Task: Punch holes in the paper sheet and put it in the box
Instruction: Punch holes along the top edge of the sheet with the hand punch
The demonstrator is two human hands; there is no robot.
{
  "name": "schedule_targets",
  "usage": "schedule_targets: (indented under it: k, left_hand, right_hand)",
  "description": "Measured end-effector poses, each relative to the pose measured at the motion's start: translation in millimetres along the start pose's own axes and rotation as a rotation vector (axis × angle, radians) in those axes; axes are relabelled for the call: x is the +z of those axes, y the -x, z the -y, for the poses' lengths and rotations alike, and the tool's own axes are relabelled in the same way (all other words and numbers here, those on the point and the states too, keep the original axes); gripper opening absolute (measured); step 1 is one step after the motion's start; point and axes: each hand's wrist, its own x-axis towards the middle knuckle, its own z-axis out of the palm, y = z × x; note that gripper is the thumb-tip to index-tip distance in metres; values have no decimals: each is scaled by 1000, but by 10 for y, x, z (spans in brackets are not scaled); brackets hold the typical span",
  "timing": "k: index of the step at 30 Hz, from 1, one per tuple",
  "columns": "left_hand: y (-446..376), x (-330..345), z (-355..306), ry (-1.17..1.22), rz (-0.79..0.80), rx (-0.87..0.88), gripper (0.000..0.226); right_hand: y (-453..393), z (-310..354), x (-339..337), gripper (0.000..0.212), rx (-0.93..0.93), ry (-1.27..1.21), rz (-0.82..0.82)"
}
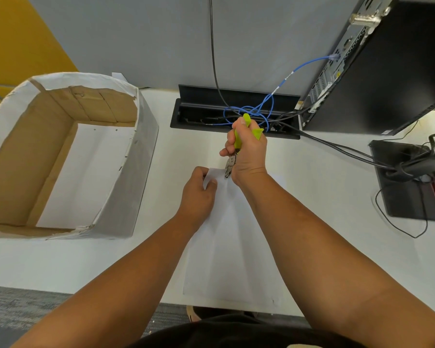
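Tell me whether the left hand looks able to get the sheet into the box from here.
Probably yes: the left hand already pinches the paper sheet, and the open-topped box sits just to its left with bare desk between.

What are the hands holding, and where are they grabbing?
The right hand squeezes the hole punch by its green handles. The left hand pinches the paper sheet at its far left corner.

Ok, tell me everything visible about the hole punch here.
The hole punch is a plier-style hand tool with lime-green handles and a small silver metal head. The right hand grips the handles, head pointing down toward the person, its tip at the far edge of the white paper sheet, which the left hand pinches.
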Motion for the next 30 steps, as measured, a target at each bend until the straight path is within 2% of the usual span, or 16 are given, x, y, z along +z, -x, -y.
schedule_targets:
  k: [3, 9, 15, 21, 23, 30]
  left_hand:
    - [2, 4, -5, -10, 3, 6, 11]
    - [-13, -17, -29, 24, -7, -13, 15]
    - [-36, -28, -27, 39, -9, -26, 16]
    - [-25, 11, -26, 10, -17, -20, 14]
    - [-21, 18, -23, 4, -27, -19, 14]
    - [-22, 32, -32, -15, -56, -26, 15]
  right_hand:
    - [5, 1, -4, 19, -21, 5, -16]
    - [-29, 44, -21, 6, 59, -48, 23]
    - [-11, 58, -81, 26, 50, 19, 46]
    - [-15, 51, -110, 18, 54, 87, 0]
    - [-17, 50, -127, 22, 74, 110, 8]
    - [7, 49, -157, 15, 71, 177, 59]
